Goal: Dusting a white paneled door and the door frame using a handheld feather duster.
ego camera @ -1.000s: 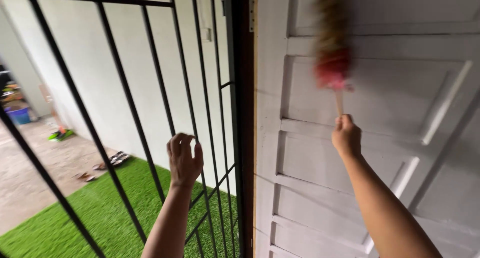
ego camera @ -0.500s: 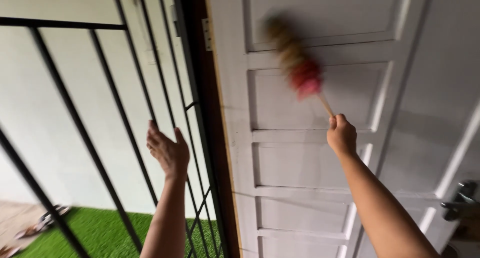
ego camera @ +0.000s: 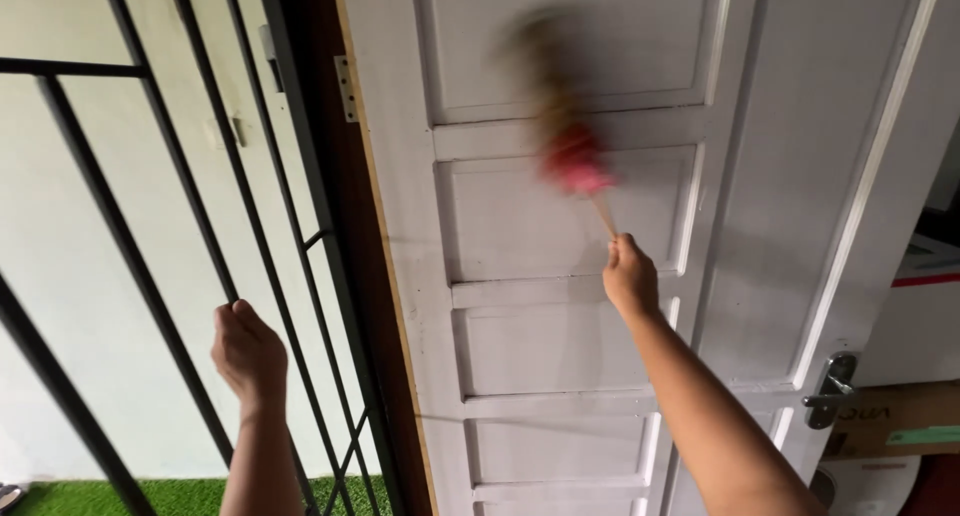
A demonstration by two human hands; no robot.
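The right hand (ego camera: 630, 276) was shut tight around the thin, pale stick of a duster (ego camera: 568, 136). The duster had a bright pink part just above the stick and a brown, fluffy part higher up. It looked very blurry, so its small parts could not be made out. Its long line ran up from the fist and leaned a bit to the left, with the fluffy end pointing at the top of the white door (ego camera: 560, 336). It was in front of the door's upper panels. The left hand (ego camera: 248, 354) was curled around a black bar of the metal gate (ego camera: 190, 236). A silver door handle (ego camera: 830, 388) sat low at the right.
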